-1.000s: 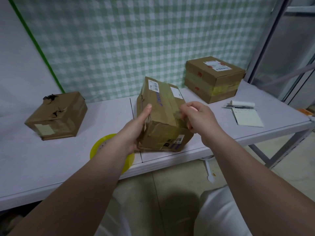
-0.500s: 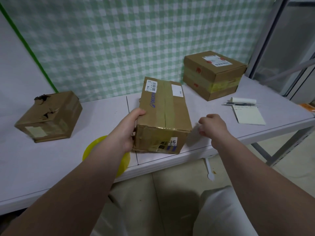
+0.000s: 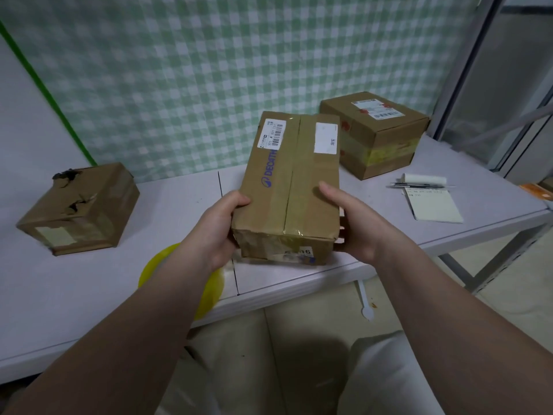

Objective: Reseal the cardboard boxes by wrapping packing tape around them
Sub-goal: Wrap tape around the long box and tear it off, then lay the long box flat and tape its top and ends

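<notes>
Long box: brown cardboard with glossy tape along its top seam, blue lettering, two white labels and a crumpled near end; it was above the table, near the front edge.
Left hand: gripped the box's left side, thumb on top.
Right hand: gripped the right side, thumb on top.
Torn box: lay far left.
Yellow-banded box: stood back right.
Yellow tape roll: lay beneath the left wrist.

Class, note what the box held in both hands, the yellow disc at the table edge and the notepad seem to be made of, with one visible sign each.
Held box: matte brown cardboard, crumpled near corners; glossy tape along its seam. Yellow disc: likely translucent plastic, smooth and see-through at its rim; partly hidden. Notepad: matte white paper, thin flat sheets.
</notes>
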`<state>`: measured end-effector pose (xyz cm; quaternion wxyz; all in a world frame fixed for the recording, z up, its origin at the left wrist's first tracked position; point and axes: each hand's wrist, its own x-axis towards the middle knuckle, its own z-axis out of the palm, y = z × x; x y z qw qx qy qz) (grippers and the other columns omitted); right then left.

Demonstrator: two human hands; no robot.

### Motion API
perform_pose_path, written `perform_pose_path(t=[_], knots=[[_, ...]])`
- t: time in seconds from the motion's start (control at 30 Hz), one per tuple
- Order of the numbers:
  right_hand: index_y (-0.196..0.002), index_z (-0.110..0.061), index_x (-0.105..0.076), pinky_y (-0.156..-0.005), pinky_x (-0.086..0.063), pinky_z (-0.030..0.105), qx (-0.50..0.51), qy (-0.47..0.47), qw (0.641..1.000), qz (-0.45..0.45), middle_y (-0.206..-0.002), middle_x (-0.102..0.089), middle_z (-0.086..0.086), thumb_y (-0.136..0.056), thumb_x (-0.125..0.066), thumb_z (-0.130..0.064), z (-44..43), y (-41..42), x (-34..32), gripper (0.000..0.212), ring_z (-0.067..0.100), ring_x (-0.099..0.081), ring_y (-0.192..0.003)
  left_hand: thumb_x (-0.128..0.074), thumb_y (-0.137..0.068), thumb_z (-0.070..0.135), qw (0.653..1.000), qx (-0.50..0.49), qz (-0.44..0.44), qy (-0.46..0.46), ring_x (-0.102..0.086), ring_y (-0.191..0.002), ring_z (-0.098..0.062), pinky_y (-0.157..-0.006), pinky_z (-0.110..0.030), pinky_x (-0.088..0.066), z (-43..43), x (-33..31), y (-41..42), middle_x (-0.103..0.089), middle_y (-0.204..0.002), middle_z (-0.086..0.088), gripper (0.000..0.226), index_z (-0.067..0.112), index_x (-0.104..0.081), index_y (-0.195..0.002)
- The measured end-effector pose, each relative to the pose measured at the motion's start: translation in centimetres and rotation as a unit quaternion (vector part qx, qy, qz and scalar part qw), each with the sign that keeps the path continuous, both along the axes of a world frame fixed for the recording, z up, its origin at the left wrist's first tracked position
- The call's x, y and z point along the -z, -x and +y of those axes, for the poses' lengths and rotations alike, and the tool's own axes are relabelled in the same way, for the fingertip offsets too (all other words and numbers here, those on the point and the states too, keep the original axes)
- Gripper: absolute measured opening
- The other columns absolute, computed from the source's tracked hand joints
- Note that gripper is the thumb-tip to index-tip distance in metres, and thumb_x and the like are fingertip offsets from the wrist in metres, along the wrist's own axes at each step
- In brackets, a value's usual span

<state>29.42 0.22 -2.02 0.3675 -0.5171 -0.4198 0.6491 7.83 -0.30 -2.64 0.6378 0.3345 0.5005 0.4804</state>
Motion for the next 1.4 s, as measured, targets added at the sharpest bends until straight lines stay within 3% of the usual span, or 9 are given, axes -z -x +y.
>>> perform_pose_path(t=[0.1, 0.27, 0.43, 0.57, 0.77, 0.93, 1.03, 1.17, 1.4], knots=[[-0.121, -0.031, -0.059, -0.079, -0.048, 0.030, 0.026, -0.002, 0.999, 0.028, -0.106, -0.070, -0.001, -0.078, -0.067, -0.053, 0.0, 0.0, -0.3, 0.049, 0.019, -0.064, -0.096, -0.050, -0.073, 0.027, 0.997, 0.022, 0.052, -0.058, -0.058, -0.091, -0.018, -0.078, -0.036, -0.040, -0.2, -1.4, 0.5, -0.067, -0.107, -0.001, 0.038, 0.025, -0.070, -0.106], [-0.145, -0.031, -0.027, -0.066, -0.050, 0.029, 0.082, -0.049, 0.995, 0.025, -0.119, -0.061, -0.004, -0.076, -0.074, -0.034, -0.3, 1.3, -1.6, 0.084, 0.014, -0.062, -0.096, -0.051, -0.085, 0.027, 0.941, 0.009, 0.316, -0.124, -0.059, -0.102, -0.009, -0.080, -0.022, -0.040, -0.5, -1.7, 1.5, -0.066, -0.106, 0.011, 0.023, 0.029, -0.070, -0.099], [-0.146, -0.044, -0.019, -0.104, -0.042, 0.044, 0.155, -0.187, 0.958, -0.150, -0.143, -0.036, -0.003, -0.047, -0.081, -0.046, -0.3, 3.1, -2.8, 0.117, 0.019, -0.044, -0.127, -0.065, -0.075, 0.049, 0.726, 0.043, 0.686, -0.008, -0.034, -0.126, -0.034, -0.099, -0.042, -0.037, -2.1, 0.2, 3.0, -0.028, -0.139, -0.010, 0.084, 0.025, -0.026, -0.145], [-0.148, -0.044, -0.012, -0.109, -0.030, 0.044, 0.139, -0.299, 0.868, -0.371, -0.144, -0.028, 0.006, -0.055, -0.080, -0.047, -0.7, 4.8, -3.8, 0.115, 0.026, -0.029, -0.133, -0.074, -0.070, 0.038, 0.711, 0.135, 0.690, 0.015, -0.048, -0.115, -0.031, -0.083, -0.035, -0.045, -3.6, 1.3, 3.9, -0.042, -0.130, -0.012, 0.111, 0.022, 0.001, -0.151], [-0.148, -0.037, -0.017, -0.111, -0.018, 0.044, 0.077, -0.431, 0.706, -0.556, -0.143, -0.025, 0.013, -0.051, -0.078, -0.049, -2.2, 7.3, -2.7, 0.115, 0.032, -0.025, -0.132, -0.064, -0.079, 0.022, 0.669, 0.105, 0.735, 0.013, -0.053, -0.078, -0.021, -0.072, -0.039, -0.054, -3.8, 1.6, 7.0, -0.044, -0.075, 0.003, 0.100, 0.016, 0.004, -0.152], [-0.145, -0.036, -0.027, -0.108, -0.020, 0.052, 0.013, -0.502, 0.589, -0.633, -0.143, -0.026, 0.017, -0.044, -0.085, -0.043, -2.2, 9.2, -0.9, 0.117, 0.036, -0.026, -0.129, -0.064, -0.079, 0.022, 0.635, 0.148, 0.757, 0.047, -0.056, -0.100, -0.026, -0.077, -0.037, -0.052, -4.7, 0.8, 9.2, -0.056, -0.108, -0.003, 0.094, 0.015, -0.005, -0.152], [-0.143, -0.035, -0.036, -0.106, -0.025, 0.054, 0.000, -0.529, 0.546, -0.649, -0.138, -0.026, 0.016, -0.038, -0.088, -0.046, -1.9, 9.8, 0.5, 0.117, 0.033, -0.024, -0.126, -0.067, -0.080, 0.034, 0.651, 0.067, 0.756, 0.006, -0.053, -0.112, -0.026, -0.078, -0.033, -0.045, -5.3, -0.7, 9.3, -0.056, -0.121, -0.004, 0.055, 0.017, -0.049, -0.130], [-0.132, -0.027, -0.055, -0.101, -0.020, 0.048, 0.012, -0.577, 0.515, -0.634, -0.128, -0.046, 0.017, -0.030, -0.090, -0.034, -1.8, 10.0, 2.1, 0.108, 0.031, -0.034, -0.117, -0.052, -0.084, 0.020, 0.674, -0.159, 0.700, -0.173, -0.056, -0.088, -0.029, -0.063, -0.033, -0.042, -5.6, -2.6, 8.6, -0.058, -0.091, -0.007, 0.013, 0.012, -0.062, -0.087], [-0.122, -0.023, -0.061, -0.085, -0.047, 0.042, 0.028, -0.581, 0.561, -0.590, -0.118, -0.056, 0.012, -0.048, -0.089, -0.041, -2.1, 9.2, 2.8, 0.082, 0.030, -0.049, -0.102, -0.059, -0.081, 0.023, 0.706, -0.095, 0.664, -0.226, -0.027, -0.132, -0.034, -0.107, -0.042, -0.028, -3.4, -2.9, 7.0, -0.032, -0.143, -0.012, 0.059, 0.022, -0.043, -0.138]])
